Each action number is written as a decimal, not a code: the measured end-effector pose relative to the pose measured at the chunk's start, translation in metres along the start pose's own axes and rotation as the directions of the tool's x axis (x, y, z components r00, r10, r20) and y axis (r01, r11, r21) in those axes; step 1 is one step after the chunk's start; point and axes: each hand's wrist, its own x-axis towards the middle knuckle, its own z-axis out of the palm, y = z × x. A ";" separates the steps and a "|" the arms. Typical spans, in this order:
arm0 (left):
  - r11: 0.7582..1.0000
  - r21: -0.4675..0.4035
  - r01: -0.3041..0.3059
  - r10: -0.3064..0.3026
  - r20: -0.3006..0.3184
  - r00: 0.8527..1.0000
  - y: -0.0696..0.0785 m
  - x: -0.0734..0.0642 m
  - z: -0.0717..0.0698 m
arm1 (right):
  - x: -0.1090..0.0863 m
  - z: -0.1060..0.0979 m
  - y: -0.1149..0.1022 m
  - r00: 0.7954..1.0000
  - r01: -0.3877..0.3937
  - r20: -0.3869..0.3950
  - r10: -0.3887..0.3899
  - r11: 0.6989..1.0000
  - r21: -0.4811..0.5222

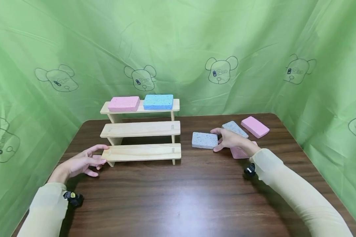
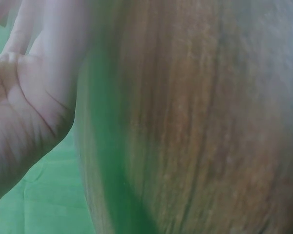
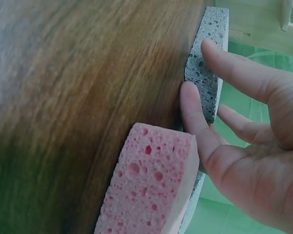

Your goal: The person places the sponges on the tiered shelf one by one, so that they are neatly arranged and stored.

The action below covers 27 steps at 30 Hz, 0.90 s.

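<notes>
My right hand is at the right end of a grey-blue sponge, which lies flat on the table. Thumb and fingers bracket that end from front and back; the right wrist view shows the thumb against the sponge's side. Under and behind this hand lie a second grey-blue sponge and a pink sponge, both partly covered. My left hand touches the left end of the lowest shelf of a wooden three-step rack, its fingers loosely bent. The left wrist view shows mainly its palm.
On the rack's top shelf stand a pink sponge and a bright blue sponge. Another pink sponge lies at the back right of the brown table. A green curtain hangs around the table.
</notes>
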 end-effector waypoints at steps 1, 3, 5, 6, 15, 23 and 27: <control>1.000 -0.002 -0.001 0.001 0.002 1.000 0.000 0.002 0.001 | -0.001 -0.001 0.000 1.000 -0.004 0.000 0.004 1.000 -0.009; 1.000 -0.002 0.000 0.000 0.004 1.000 -0.001 0.003 0.001 | -0.001 -0.002 0.001 1.000 -0.013 -0.003 0.013 1.000 -0.022; 1.000 0.005 0.000 0.000 -0.005 1.000 -0.001 0.002 0.001 | 0.000 -0.002 0.000 1.000 -0.013 0.002 0.013 0.999 -0.033; 1.000 0.009 0.000 0.000 -0.009 1.000 -0.001 0.001 0.000 | 0.001 -0.001 0.000 1.000 -0.011 0.004 0.011 0.999 -0.037; 1.000 0.012 -0.007 0.007 0.001 1.000 0.001 0.002 0.001 | -0.001 -0.003 0.000 1.000 -0.021 0.012 0.022 0.999 -0.034; 1.000 -0.003 -0.006 0.006 0.010 1.000 0.000 0.002 0.000 | -0.001 -0.004 0.003 1.000 0.017 0.003 -0.017 1.000 -0.020; 1.000 -0.009 -0.009 0.009 0.012 1.000 -0.001 0.001 0.000 | -0.003 -0.004 0.004 1.000 0.021 -0.007 -0.021 1.000 -0.014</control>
